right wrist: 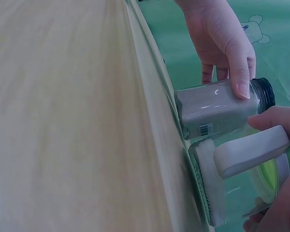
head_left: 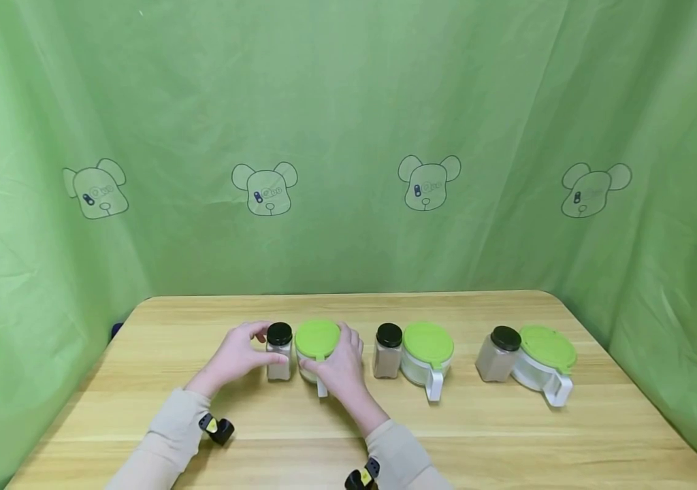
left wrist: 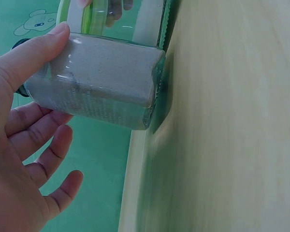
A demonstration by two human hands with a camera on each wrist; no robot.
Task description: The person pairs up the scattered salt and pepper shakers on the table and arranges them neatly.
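My left hand [head_left: 238, 355] pinches a square clear spice jar [head_left: 279, 371] with a black lid and greyish-brown powder inside, standing on the table. In the left wrist view its thumb lies on one side of the jar [left wrist: 106, 72] and the index and middle fingertips on the other, with the other fingers loose. Just right of it, my right hand [head_left: 344, 367] grips a round clear seasoning pot [head_left: 316, 337] by its green lid and side. The right wrist view shows its white handle [right wrist: 251, 151] and white contents low inside. Jar and pot stand side by side.
Right of my hands stands another black-lidded jar [head_left: 387, 363] beside a green-lidded pot [head_left: 428, 344]. A third such jar [head_left: 497, 361] and pot [head_left: 547, 347] stand farther right. Behind the wooden table [head_left: 250, 442] hangs a green curtain [head_left: 348, 252] with bear-head drawings.
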